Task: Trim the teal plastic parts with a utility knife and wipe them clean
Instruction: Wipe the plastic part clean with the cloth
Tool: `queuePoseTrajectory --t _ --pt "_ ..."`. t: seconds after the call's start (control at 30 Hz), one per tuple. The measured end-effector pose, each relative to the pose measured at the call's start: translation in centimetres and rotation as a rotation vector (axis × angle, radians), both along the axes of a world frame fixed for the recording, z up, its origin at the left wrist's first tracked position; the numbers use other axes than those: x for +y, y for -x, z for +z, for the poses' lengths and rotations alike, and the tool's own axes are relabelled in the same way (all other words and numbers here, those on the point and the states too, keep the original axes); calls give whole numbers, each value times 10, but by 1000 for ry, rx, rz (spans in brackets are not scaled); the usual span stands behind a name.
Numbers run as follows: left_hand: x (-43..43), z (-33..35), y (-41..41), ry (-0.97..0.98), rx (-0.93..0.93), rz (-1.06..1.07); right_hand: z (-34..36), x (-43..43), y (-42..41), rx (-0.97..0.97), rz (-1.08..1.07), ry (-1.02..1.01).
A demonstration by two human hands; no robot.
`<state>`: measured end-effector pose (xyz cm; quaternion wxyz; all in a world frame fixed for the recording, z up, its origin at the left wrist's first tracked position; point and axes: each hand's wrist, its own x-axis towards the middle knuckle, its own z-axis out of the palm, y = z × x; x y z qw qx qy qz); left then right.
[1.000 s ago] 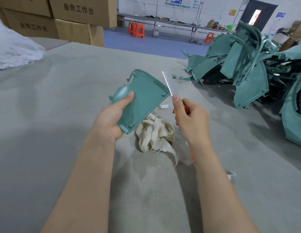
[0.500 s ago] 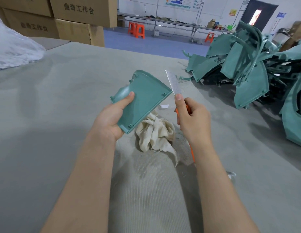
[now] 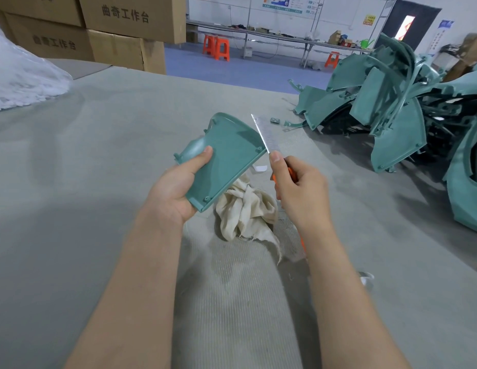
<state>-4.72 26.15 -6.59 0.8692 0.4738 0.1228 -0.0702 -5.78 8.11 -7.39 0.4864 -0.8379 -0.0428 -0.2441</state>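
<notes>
Above the grey counter [image 3: 72,182], I hold a teal part [image 3: 226,158] and a utility knife [image 3: 262,134].
My left grip [image 3: 176,193] clasps the part, thumb on top; my right grip [image 3: 301,193] clenches the knife's orange handle, blade against the part's right corner. A cream cloth [image 3: 245,209] lies underneath.

Bkgd: blue floor [image 3: 232,71], orange stools [image 3: 216,47], cardboard boxes [image 3: 125,25].

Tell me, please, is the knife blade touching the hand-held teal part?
Touching: the head view shows the knife blade meeting the teal part at its right corner, with no gap.
</notes>
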Motion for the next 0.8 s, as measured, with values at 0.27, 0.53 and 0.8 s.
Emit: queuePoseTrajectory --t 0.27,0.53,0.8 --pt "0 -1 0 -13 4 20 0 -2 -1 -6 -48 -8" --pt "0 1 2 -7 14 2 0 -2 -1 -14 -49 2" --pt "-1 0 1 -4 24 -2 0 -3 -2 -17 -60 5"
